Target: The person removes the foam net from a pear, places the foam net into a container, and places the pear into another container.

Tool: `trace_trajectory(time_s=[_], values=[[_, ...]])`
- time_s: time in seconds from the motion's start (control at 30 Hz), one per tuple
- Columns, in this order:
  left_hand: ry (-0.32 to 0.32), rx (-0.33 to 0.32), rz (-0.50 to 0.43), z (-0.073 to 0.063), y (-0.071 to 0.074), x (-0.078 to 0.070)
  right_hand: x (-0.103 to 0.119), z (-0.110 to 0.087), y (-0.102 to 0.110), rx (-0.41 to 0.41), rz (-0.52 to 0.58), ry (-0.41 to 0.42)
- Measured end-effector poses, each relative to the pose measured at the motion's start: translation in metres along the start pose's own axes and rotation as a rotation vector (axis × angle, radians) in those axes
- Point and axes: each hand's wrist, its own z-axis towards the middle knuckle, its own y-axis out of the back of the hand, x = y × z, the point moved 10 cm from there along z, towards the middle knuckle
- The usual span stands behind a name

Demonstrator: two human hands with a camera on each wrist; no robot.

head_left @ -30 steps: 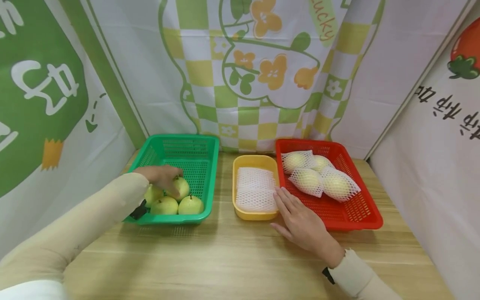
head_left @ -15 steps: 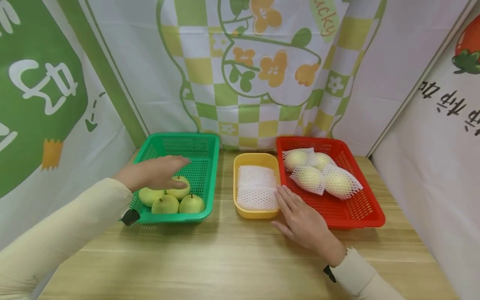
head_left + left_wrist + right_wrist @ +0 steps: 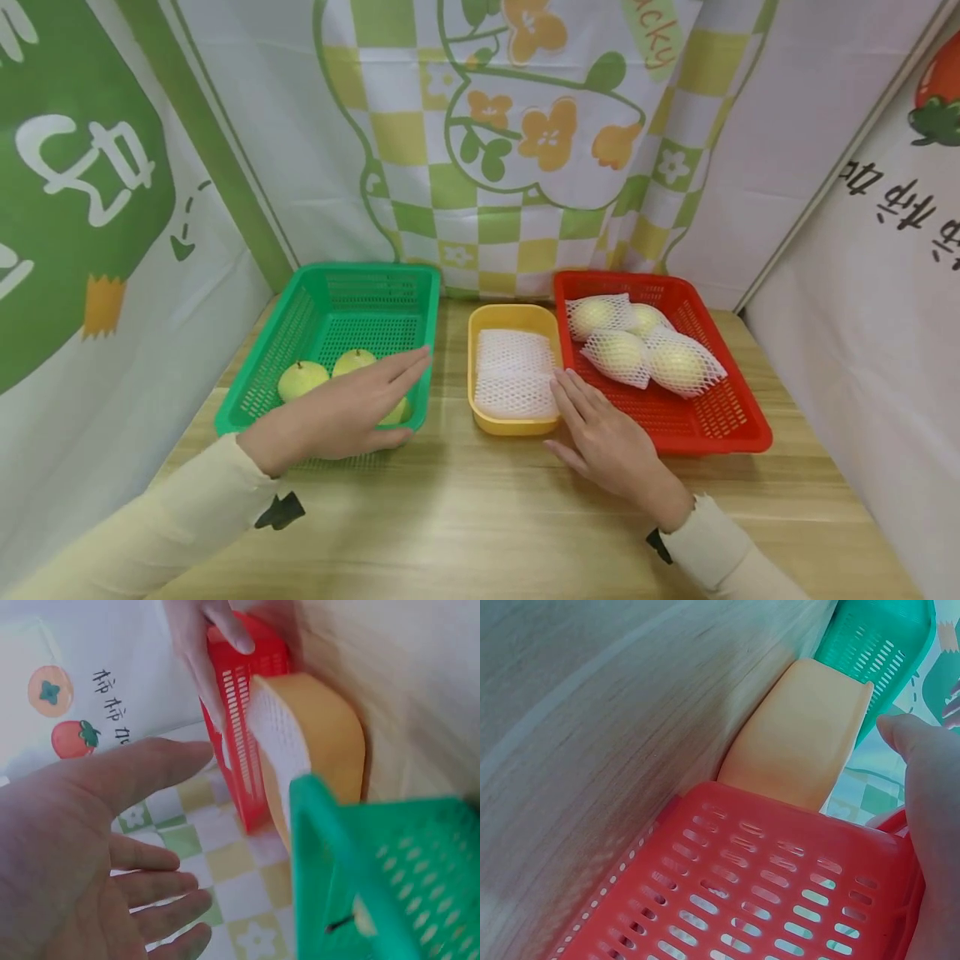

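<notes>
In the head view my left hand (image 3: 341,412) hovers over the near edge of the green basket (image 3: 375,292), fingers straight and nothing in them. Yellow-green pears (image 3: 302,380) lie in that basket; the hand covers part of them. The left wrist view confirms an empty palm (image 3: 67,847) with the fingers spread. My right hand (image 3: 611,446) lies with straight fingers at the near left corner of the red basket (image 3: 720,417), its fingertips by the rim of the yellow tub (image 3: 516,427). White foam net sleeves (image 3: 513,375) are stacked in the tub.
Several pears in white foam nets (image 3: 617,357) sit toward the back of the red basket. All three containers stand in a row on a wooden table (image 3: 480,517). A checkered curtain (image 3: 495,225) hangs behind, with printed walls on both sides.
My left hand has risen off the pears in the green basket and swung right and toward me, fingers straightening. The right hand stays in place.
</notes>
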Motion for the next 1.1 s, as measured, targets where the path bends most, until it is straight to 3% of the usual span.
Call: trace_trajectory(time_s=[0.4,0.67,0.77,0.93,1.1], values=[[0.088,-0.149,-0.011,0.009,-0.055,0.002,-0.002,-0.001,-0.002,0.015,0.001,-0.009],[0.159,-0.192,0.117,0.007,-0.08,0.005,-0.001,0.001,0.0,0.024,0.035,-0.001],[0.179,-0.194,0.169,0.005,-0.086,0.005,-0.003,0.001,-0.002,0.094,0.149,-0.018],[0.196,-0.215,0.194,0.005,-0.088,0.005,-0.019,0.001,0.004,0.307,0.435,-0.115],[0.194,-0.226,0.217,0.008,-0.087,0.004,-0.052,0.006,0.028,0.448,0.485,-0.184]])
